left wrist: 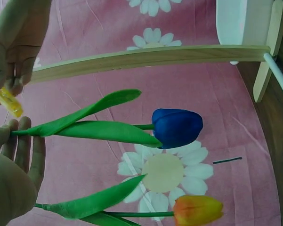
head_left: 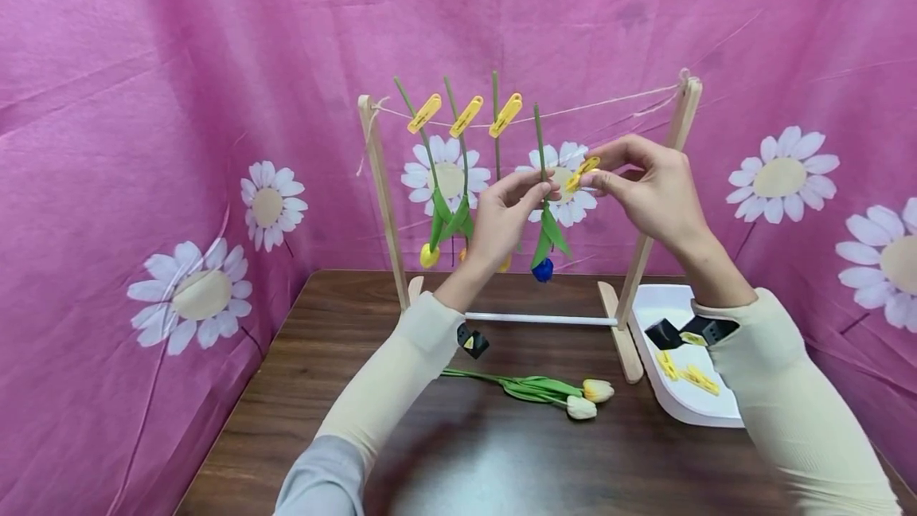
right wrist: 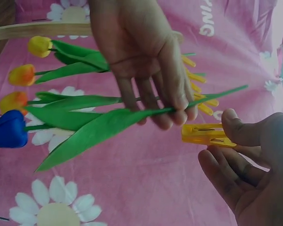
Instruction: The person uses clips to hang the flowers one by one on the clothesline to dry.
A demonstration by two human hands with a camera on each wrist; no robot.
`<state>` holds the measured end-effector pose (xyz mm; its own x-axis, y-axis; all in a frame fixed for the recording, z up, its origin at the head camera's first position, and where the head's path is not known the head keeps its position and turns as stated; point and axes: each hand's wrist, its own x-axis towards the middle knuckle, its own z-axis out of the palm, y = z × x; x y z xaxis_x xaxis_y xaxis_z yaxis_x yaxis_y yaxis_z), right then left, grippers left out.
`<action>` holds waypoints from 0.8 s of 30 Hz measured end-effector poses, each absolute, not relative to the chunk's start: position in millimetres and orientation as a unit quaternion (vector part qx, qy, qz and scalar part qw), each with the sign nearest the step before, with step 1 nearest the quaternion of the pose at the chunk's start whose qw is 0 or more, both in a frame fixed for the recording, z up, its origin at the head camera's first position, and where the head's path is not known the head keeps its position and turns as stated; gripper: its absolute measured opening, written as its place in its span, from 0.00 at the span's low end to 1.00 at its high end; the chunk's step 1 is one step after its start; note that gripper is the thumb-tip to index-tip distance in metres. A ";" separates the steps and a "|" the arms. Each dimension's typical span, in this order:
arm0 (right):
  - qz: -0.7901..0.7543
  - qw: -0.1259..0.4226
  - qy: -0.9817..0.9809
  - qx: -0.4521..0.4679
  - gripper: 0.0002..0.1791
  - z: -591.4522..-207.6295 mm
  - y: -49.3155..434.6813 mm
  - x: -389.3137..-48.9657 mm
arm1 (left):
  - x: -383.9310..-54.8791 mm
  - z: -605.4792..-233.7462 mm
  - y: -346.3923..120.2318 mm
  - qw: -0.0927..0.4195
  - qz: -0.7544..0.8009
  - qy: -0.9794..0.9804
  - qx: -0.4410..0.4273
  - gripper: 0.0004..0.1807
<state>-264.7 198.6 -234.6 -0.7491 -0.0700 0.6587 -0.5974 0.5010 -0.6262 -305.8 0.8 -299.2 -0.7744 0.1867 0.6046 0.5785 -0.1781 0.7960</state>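
Observation:
My left hand [head_left: 505, 209] pinches the green stem of a blue tulip [head_left: 542, 270], which hangs head down in front of the string [head_left: 573, 111]. The stem's cut end points up past the string. Just right of it, my right hand [head_left: 648, 185] holds a yellow clothespin [head_left: 583, 173] between thumb and fingers, apart from the stem. In the right wrist view the clothespin [right wrist: 207, 135] lies close to the left fingertips. To the left, several tulips, one with a yellow head [head_left: 429, 256], hang upside down from the string by yellow clothespins [head_left: 506, 115].
A wooden frame with two posts [head_left: 383, 197] carries the string, and a white rod [head_left: 540, 318] joins its feet. Two pale tulips [head_left: 581, 408] lie on the brown table [head_left: 344, 357]. At right, a white tray [head_left: 680, 412] holds yellow clothespins [head_left: 698, 379].

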 end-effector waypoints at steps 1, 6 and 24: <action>0.458 0.294 -0.813 0.206 0.13 -231.3 196.9 -265.8 | -307.5 -297.2 1.8 0.138 -0.705 -0.627 -0.301 0.15; 0.477 0.306 -0.796 0.214 0.10 -215.1 187.2 -272.4 | -313.9 -289.1 7.4 0.142 -0.713 -0.629 -0.275 0.16; 0.619 0.288 -0.703 0.200 0.04 -166.9 162.5 -309.1 | -324.5 -276.1 22.1 0.191 -0.729 -0.630 -0.185 0.14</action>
<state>-309.1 162.5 -166.9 -0.7546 0.0743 0.6519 -0.6371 0.1548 -0.7551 -324.5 22.1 -276.1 -0.8580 -0.0450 0.5117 0.5128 -0.1318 0.8483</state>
